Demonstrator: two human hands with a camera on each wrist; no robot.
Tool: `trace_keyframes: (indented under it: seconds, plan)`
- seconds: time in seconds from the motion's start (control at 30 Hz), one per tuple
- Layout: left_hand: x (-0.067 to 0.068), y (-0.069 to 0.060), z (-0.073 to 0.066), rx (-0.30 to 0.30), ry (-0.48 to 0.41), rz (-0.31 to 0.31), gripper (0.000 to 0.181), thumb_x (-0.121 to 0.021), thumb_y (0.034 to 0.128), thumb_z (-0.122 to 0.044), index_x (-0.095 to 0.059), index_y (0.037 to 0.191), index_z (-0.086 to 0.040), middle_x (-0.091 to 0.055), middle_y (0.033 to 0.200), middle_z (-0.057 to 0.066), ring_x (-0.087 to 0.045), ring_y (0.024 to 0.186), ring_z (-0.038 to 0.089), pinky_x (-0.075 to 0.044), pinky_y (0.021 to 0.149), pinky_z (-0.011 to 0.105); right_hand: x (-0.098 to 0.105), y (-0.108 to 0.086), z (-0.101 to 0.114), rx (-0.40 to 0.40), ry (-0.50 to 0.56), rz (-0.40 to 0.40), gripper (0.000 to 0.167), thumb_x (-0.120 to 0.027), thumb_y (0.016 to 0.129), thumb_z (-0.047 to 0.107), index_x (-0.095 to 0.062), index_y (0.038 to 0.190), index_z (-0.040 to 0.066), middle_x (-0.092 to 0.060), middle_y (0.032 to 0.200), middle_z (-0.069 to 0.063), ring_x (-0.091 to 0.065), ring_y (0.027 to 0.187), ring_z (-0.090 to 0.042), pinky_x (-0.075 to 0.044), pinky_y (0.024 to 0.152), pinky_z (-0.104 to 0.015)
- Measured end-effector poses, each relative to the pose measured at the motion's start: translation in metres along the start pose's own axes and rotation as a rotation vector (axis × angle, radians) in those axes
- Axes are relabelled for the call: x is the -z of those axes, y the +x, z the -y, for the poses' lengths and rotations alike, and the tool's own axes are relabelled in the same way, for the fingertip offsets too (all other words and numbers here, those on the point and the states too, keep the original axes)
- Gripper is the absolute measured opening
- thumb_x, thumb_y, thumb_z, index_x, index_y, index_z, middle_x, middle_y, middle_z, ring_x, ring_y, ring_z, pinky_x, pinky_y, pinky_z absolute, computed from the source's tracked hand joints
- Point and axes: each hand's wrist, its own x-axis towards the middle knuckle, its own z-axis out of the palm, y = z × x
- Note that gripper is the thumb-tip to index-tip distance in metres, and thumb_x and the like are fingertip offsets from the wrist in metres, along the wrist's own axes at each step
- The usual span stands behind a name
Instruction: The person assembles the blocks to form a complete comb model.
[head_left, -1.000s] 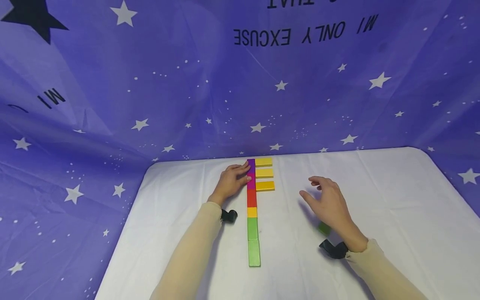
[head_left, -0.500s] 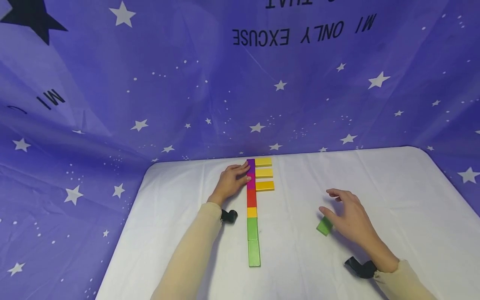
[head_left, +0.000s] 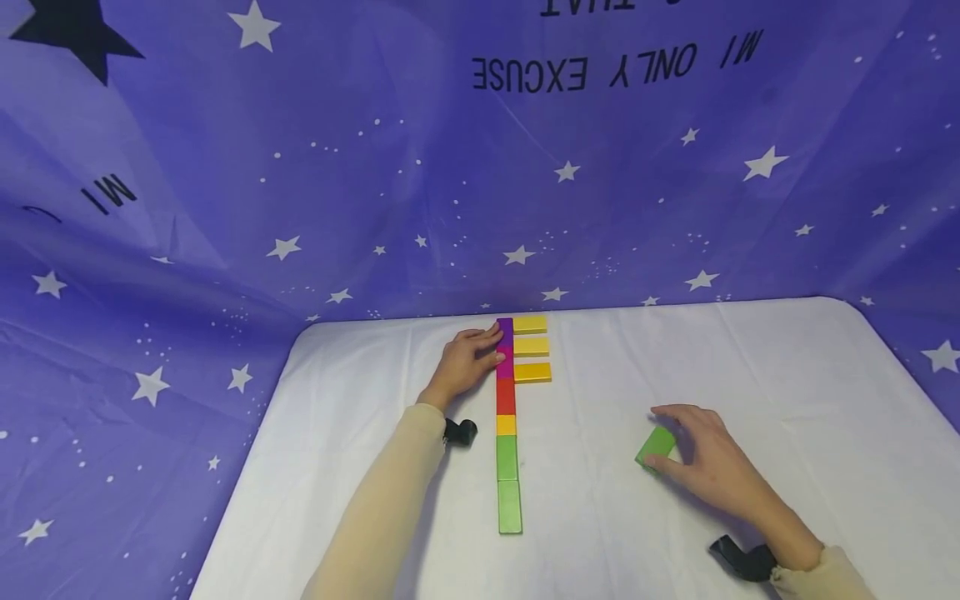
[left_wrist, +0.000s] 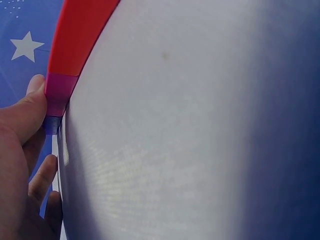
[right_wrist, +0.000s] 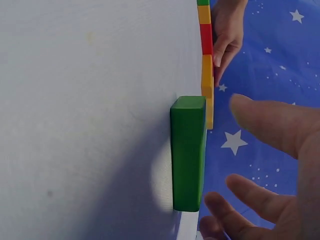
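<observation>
My left hand (head_left: 465, 362) rests its fingertips and thumb along the left side of a purple block (head_left: 506, 332) and a magenta block (head_left: 506, 367). In the left wrist view the thumb lies against the magenta block (left_wrist: 61, 92). These two head a straight column that continues with a red block (head_left: 506, 397), a small yellow block (head_left: 507, 425) and two green blocks (head_left: 509, 507). Out to the right, a loose green block (head_left: 657, 446) lies tilted on the table. My right hand (head_left: 712, 467) spreads its thumb and fingers over it; the right wrist view shows a gap between them and the green block (right_wrist: 187, 155).
Three yellow blocks (head_left: 532, 372) jut rightward from the column's upper part, spaced apart like teeth. White cloth covers the table (head_left: 592, 517). A purple curtain (head_left: 450, 192) with stars hangs behind the far edge.
My right hand has moved right and toward the near side, to the loose green block, its thumb now overlapping it in the head view. My left hand has stayed in place.
</observation>
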Motion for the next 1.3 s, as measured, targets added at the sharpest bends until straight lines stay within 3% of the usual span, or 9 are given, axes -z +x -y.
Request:
trace_keyframes:
  seconds: [0.17,0.33,0.47,0.57,0.87,1.1,1.3]
  plan:
    - [0.001,-0.001,-0.002,0.006,0.005,0.005,0.049,-0.071,0.0942,-0.03,-0.06,0.139,-0.011,-0.051,0.15,-0.002,-0.046,0.137,0.029,-0.032,0.115,0.051,-0.004,-0.003,-0.002,-0.01,-0.025,0.032,0.068,-0.089,0.074,0.038,-0.061,0.128,0.005,-0.058,0.131,-0.02,-0.045,0.121,-0.041,-0.04,0.097,-0.064]
    - [0.001,0.0,-0.002,0.004,0.007,0.008,0.05,-0.07,0.0944,-0.03,-0.06,0.139,-0.011,-0.05,0.15,-0.001,-0.045,0.137,0.029,-0.032,0.115,0.052,-0.008,-0.003,0.0,-0.085,-0.057,0.004,0.069,-0.088,0.074,0.044,-0.064,0.122,0.0,-0.061,0.124,-0.024,-0.049,0.116,-0.043,-0.042,0.095,-0.062]
    - [0.001,0.001,-0.001,0.016,-0.002,0.007,0.05,-0.07,0.0946,-0.03,-0.06,0.14,-0.012,-0.05,0.151,-0.002,-0.045,0.138,0.029,-0.031,0.116,0.053,-0.013,-0.001,0.004,-0.162,-0.109,-0.054,0.071,-0.088,0.072,0.048,-0.065,0.116,-0.003,-0.064,0.113,-0.024,-0.053,0.102,-0.039,-0.048,0.081,-0.049]
    - [0.001,0.0,-0.001,0.02,-0.011,0.006,0.05,-0.071,0.0943,-0.03,-0.06,0.14,-0.012,-0.05,0.15,-0.002,-0.045,0.138,0.029,-0.03,0.116,0.053,-0.016,0.001,0.007,-0.191,-0.134,-0.086,0.072,-0.087,0.073,0.05,-0.064,0.113,-0.005,-0.065,0.108,-0.025,-0.053,0.097,-0.038,-0.044,0.073,-0.044]
    - [0.0,0.0,-0.001,0.011,-0.001,0.004,0.05,-0.071,0.094,-0.031,-0.06,0.14,-0.012,-0.05,0.15,-0.003,-0.045,0.138,0.028,-0.031,0.116,0.05,-0.016,-0.006,0.01,-0.239,-0.147,-0.079,0.089,-0.083,0.075,0.056,-0.057,0.121,-0.015,-0.062,0.108,-0.031,-0.054,0.102,-0.047,-0.045,0.085,-0.06]
    - [0.0,0.001,-0.001,0.01,-0.01,-0.012,0.05,-0.071,0.094,-0.031,-0.06,0.139,-0.012,-0.05,0.15,-0.004,-0.045,0.138,0.027,-0.032,0.116,0.05,-0.019,-0.005,0.013,-0.226,-0.145,-0.103,0.078,-0.085,0.076,0.044,-0.059,0.118,-0.016,-0.063,0.101,-0.029,-0.055,0.096,-0.043,-0.047,0.081,-0.056]
    - [0.0,-0.001,-0.001,0.004,-0.008,-0.006,0.05,-0.071,0.0942,-0.031,-0.06,0.139,-0.011,-0.051,0.15,-0.003,-0.045,0.138,0.028,-0.031,0.116,0.051,-0.02,-0.004,0.016,-0.242,-0.135,-0.118,0.076,-0.085,0.077,0.044,-0.06,0.118,-0.015,-0.063,0.102,-0.029,-0.056,0.097,-0.043,-0.047,0.082,-0.057]
